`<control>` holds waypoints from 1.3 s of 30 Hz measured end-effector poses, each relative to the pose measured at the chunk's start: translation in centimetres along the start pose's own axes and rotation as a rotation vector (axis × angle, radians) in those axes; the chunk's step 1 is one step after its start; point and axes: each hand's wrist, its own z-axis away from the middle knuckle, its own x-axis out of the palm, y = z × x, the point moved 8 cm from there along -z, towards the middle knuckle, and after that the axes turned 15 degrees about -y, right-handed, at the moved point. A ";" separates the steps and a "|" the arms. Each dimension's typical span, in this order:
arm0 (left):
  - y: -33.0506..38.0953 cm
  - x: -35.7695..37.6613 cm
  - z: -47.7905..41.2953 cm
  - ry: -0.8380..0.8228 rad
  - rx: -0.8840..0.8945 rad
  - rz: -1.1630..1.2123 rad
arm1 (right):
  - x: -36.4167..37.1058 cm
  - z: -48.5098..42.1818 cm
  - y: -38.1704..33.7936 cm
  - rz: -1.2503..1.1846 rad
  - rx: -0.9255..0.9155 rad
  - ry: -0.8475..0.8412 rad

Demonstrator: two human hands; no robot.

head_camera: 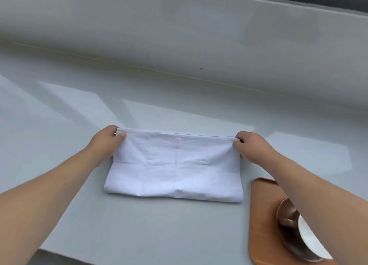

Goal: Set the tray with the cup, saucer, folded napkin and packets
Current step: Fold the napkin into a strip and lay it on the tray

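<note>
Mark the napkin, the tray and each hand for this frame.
napkin (175,165), head view, centre of cloth.
tray (262,215), head view, bare left part.
left hand (106,143), head view, back of hand.
right hand (252,146), head view, back of hand.

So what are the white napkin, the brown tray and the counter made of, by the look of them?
The napkin looks like woven cloth, probably cotton: matte, with soft creases and a stitched hem along its far edge. The tray has a smooth, matte orange-brown surface with rounded corners; plastic or leather-look, hard to tell. The counter seems a glossy pale laminate or stone, since it shows faint reflections.
</note>
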 end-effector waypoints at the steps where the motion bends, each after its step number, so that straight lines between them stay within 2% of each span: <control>1: 0.0 0.1 -0.3 -0.012 0.003 0.006 | -0.1 -0.2 0.1 -0.015 -0.009 0.000; 4: -0.1 0.3 -0.7 -0.022 -0.014 -0.035 | -0.2 -0.6 0.5 -0.004 -0.012 0.004; 9: -0.2 -0.2 -1.2 0.050 -0.045 -0.096 | -0.2 -2.3 0.6 0.001 0.017 0.010; 14: -0.3 0.0 -1.8 0.091 -0.045 -0.160 | -0.2 -3.9 0.7 0.177 0.085 0.021; 16: -0.2 -0.2 -1.2 0.116 -0.043 -0.252 | -0.3 -3.4 0.5 0.313 0.112 0.076; 18: 0.0 -0.3 0.5 0.195 0.001 -0.376 | -0.1 -1.7 -0.6 0.456 0.049 0.181; 20: 0.5 0.5 3.1 0.230 0.163 -0.514 | 1.8 0.8 -2.3 0.562 -0.126 0.176; 23: -0.4 3.8 6.7 -0.023 0.354 -0.758 | 6.6 4.8 -3.4 0.732 -0.364 -0.056; 25: -2.3 5.3 8.5 -0.186 0.369 -0.877 | 9.2 7.0 -2.5 0.838 -0.396 -0.198; 27: -3.9 5.7 9.6 -0.244 0.378 -0.953 | 10.8 8.6 -1.3 0.943 -0.393 -0.251; 29: -4.6 5.8 10.3 -0.256 0.402 -1.014 | 11.5 9.4 -0.3 0.994 -0.374 -0.226; 34: -4.0 5.7 11.1 -0.122 0.501 -0.941 | 11.7 9.7 -0.2 0.979 -0.343 -0.080; 37: -4.0 4.9 10.7 -0.094 0.403 -0.780 | 10.3 9.5 -0.8 0.770 -0.332 -0.032; 39: -3.9 3.9 9.7 -0.095 0.297 -0.630 | 8.6 8.8 -0.7 0.553 -0.259 -0.028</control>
